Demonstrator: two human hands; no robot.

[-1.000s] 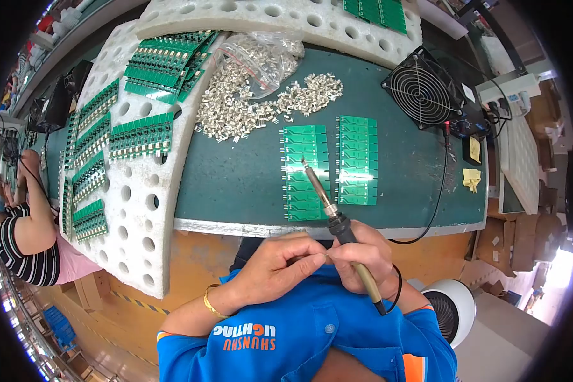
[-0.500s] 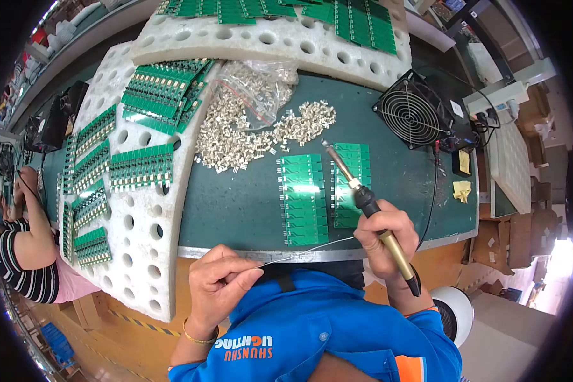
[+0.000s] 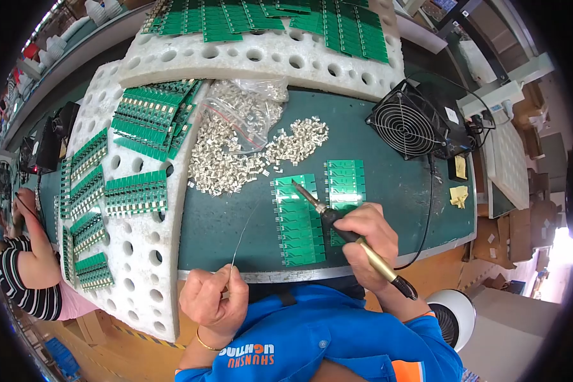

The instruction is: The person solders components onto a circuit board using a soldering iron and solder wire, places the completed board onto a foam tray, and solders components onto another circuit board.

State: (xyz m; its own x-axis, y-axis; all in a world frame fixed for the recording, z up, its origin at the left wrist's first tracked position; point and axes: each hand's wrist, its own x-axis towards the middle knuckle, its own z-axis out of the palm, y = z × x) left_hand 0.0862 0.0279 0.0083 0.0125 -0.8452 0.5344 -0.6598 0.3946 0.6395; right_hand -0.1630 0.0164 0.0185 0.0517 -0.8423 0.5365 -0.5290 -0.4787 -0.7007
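In my right hand (image 3: 370,242) is a soldering iron (image 3: 328,216), gripped by its handle with the tip pointing up and left. That tip is over the upper part of the left green circuit board panel (image 3: 297,223); whether it touches is unclear. A second green panel (image 3: 345,181) lies just right of it, partly behind the iron and my hand. My left hand (image 3: 215,296), at the table's front edge, pinches a thin length of solder wire (image 3: 240,235), which rises toward the left panel's side. Beyond the panels lies a pile of small white connectors (image 3: 223,159).
A plastic bag of connectors (image 3: 254,108) rests behind the pile. White foam boards (image 3: 130,254) with holes carry several green panels (image 3: 137,193) at left and back. A black fan (image 3: 404,121) stands at right, near a cable. Another person (image 3: 28,267) sits at far left.
My right hand has brought the iron's tip left and down over the left panel. My left hand has moved slightly down, and the wire now points upward instead of toward my right hand.
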